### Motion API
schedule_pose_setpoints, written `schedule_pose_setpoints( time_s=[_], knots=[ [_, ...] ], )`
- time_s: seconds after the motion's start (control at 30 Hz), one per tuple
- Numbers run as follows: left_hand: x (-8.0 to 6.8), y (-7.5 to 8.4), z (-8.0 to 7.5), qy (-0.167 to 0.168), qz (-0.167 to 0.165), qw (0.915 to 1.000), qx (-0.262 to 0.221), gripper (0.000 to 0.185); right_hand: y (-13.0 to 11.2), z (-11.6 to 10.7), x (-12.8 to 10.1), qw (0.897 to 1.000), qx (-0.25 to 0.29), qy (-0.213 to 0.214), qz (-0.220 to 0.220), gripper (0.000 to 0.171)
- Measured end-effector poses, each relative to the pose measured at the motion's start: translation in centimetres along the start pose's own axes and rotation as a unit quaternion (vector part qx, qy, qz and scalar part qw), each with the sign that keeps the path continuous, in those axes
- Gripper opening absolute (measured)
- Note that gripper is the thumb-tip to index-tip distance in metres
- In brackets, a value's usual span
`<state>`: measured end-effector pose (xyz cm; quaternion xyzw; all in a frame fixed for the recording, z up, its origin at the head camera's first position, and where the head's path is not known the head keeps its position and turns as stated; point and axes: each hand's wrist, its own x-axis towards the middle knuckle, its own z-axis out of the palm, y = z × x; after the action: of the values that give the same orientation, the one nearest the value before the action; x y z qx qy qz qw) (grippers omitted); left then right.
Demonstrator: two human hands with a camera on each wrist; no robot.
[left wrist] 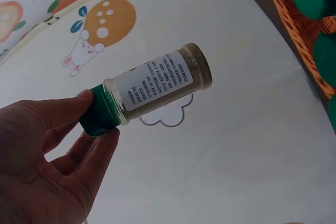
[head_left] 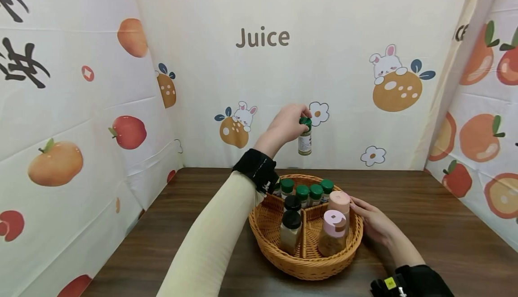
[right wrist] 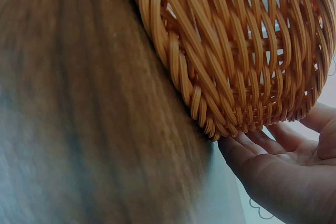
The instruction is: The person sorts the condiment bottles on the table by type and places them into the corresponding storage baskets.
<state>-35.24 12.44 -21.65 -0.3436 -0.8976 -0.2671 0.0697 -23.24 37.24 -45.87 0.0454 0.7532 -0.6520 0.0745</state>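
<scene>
My left hand (head_left: pixel 286 122) pinches the green cap of a spice jar (head_left: pixel 305 144) between thumb and fingers, above the table and the back of the basket. In the left wrist view the jar (left wrist: pixel 160 85) shows a white printed label and brownish contents. A round wicker basket (head_left: pixel 305 272) with dividers stands on the table. With fairly straight fingers, my right hand (head_left: pixel 376 223) touches its right side; the right wrist view has these fingers (right wrist: pixel 257 148) against the woven wall (right wrist: pixel 231 56). Part of the thumb is hidden there.
Several green-capped jars (head_left: pixel 302 192) stand in the basket's rear section. Two black-lidded jars (head_left: pixel 290 236) and two pink-lidded jars (head_left: pixel 332 238) stand nearer the front, either side of a divider (head_left: pixel 304 234). Printed cloth (head_left: pixel 344 27) hangs behind the brown table (head_left: pixel 182 225).
</scene>
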Motion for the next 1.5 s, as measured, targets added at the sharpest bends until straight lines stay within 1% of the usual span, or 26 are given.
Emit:
schedule_pose_setpoints(
  time_s=[0.2,0.37,0.53,0.73,0.9,1.03,1.1,1.23,1.37,1.5],
  knots=[
    [0.2,-0.6,1.9,0.002,-0.004,1.0000,-0.003,0.027,-0.2,0.2,0.0,1.000,0.005,0.001,0.002,0.071],
    [0.5,-0.7,3.2,-0.008,-0.009,0.9999,0.002,0.027,-0.2,0.1,0.0,1.000,0.007,0.000,0.005,0.071],
    [0.9,-0.9,4.8,-0.012,-0.030,0.9995,0.002,0.026,0.0,-0.1,0.0,1.000,0.008,0.004,0.007,0.071],
    [1.0,-1.7,6.7,-0.014,-0.062,0.9980,-0.005,0.024,0.1,-0.2,-0.1,1.000,0.011,0.004,0.006,0.073],
    [1.0,-2.5,7.7,-0.016,-0.088,0.9958,-0.022,0.023,0.0,0.0,-0.1,1.000,0.020,0.004,0.002,0.072],
    [0.8,-3.1,8.2,-0.035,-0.099,0.9943,-0.019,0.023,-0.2,0.1,-0.1,1.000,0.027,0.002,-0.003,0.071],
    [0.6,-3.4,8.3,-0.050,-0.093,0.9944,-0.012,0.023,-0.2,0.2,0.0,1.000,0.028,0.001,-0.003,0.072],
    [0.5,-3.5,8.6,-0.077,-0.069,0.9946,-0.004,0.022,-0.3,0.1,-0.1,1.000,0.021,0.002,-0.001,0.072],
    [0.5,-3.2,9.0,-0.110,-0.047,0.9929,-0.002,0.022,-0.3,0.1,-0.1,1.000,0.017,0.002,0.000,0.072],
    [0.3,-2.8,9.4,-0.144,-0.033,0.9890,0.001,0.024,-0.3,0.2,-0.1,1.000,0.018,0.001,0.002,0.073]
  ],
)
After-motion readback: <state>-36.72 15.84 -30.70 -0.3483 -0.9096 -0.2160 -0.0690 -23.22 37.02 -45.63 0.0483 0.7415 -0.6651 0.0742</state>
